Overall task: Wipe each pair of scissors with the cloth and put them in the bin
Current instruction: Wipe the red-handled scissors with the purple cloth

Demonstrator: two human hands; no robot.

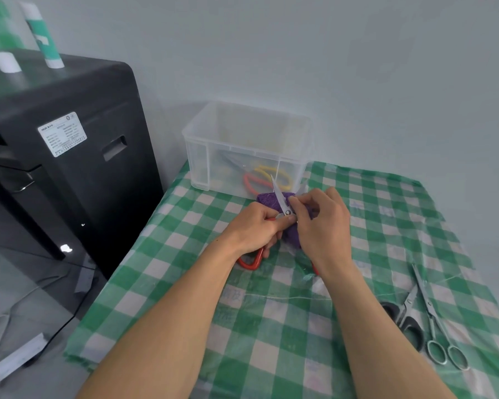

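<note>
My left hand point(257, 227) grips red-handled scissors point(251, 262) near the pivot, their blade point(277, 192) pointing up toward the bin. My right hand point(320, 223) holds a purple cloth point(293, 234) against the scissors at the pivot. The clear plastic bin point(213, 131) stands just behind the hands, at the table's far left, with yellow-handled and red-handled scissors point(261, 175) inside. On the table at the right lie black-handled scissors point(406, 321) and all-metal scissors point(432, 318).
A green-and-white checked tablecloth point(185, 214) covers the table. A black cabinet point(78, 156) stands to the left, with a green-and-white tube point(42, 33) on top. Past the table's left edge lies grey floor with a wire loop point(0, 326).
</note>
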